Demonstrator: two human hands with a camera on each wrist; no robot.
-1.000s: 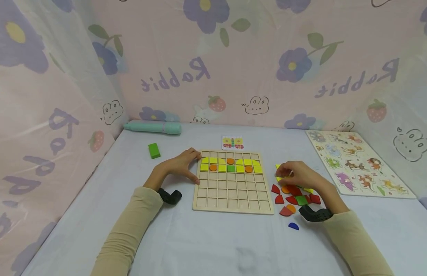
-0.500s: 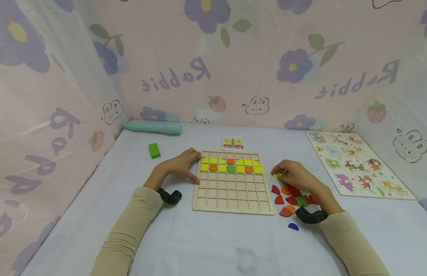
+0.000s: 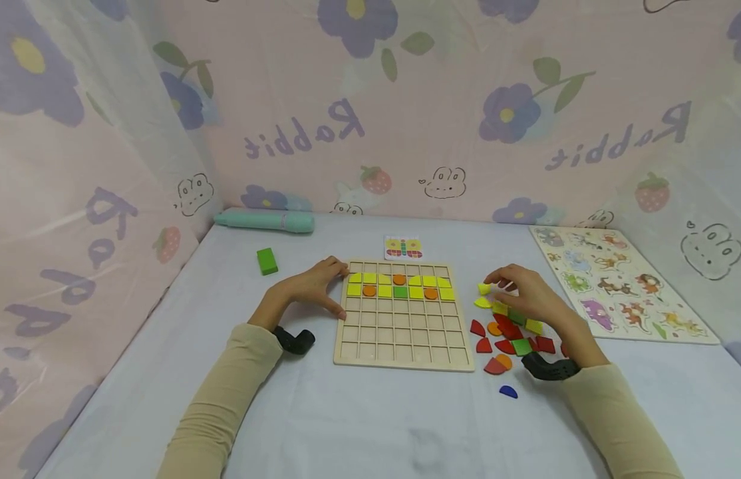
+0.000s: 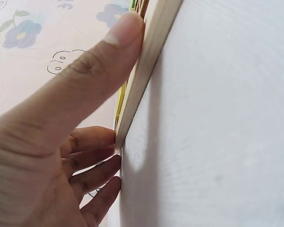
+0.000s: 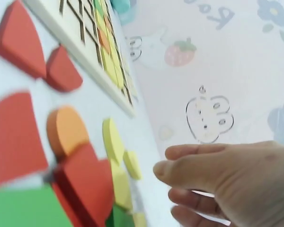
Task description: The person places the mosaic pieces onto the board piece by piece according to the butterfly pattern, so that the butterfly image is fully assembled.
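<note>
Loosely, the right hand [image 3: 522, 293] hovers with its fingers bent and nothing between them, thumb and index apart. Just beyond its fingertips lies a small yellow piece [image 3: 483, 289], with a yellow leaf-shaped piece [image 3: 482, 303] next to it on the near side. Under the palm and towards the wrist spread red pieces [image 3: 545, 344], mixed with green, orange and yellow ones. Nearer the body than this hand is a blue half-round [image 3: 509, 392]. To its left sits the wooden grid board [image 3: 402, 334], two rows filled with yellow, orange and green. The left hand [image 3: 310, 287], thumb and fingers spread, touches the board's left edge. Beyond that hand, leftward, lies a green block [image 3: 267, 261]; ahead, past the board, a butterfly card [image 3: 403, 247].
</note>
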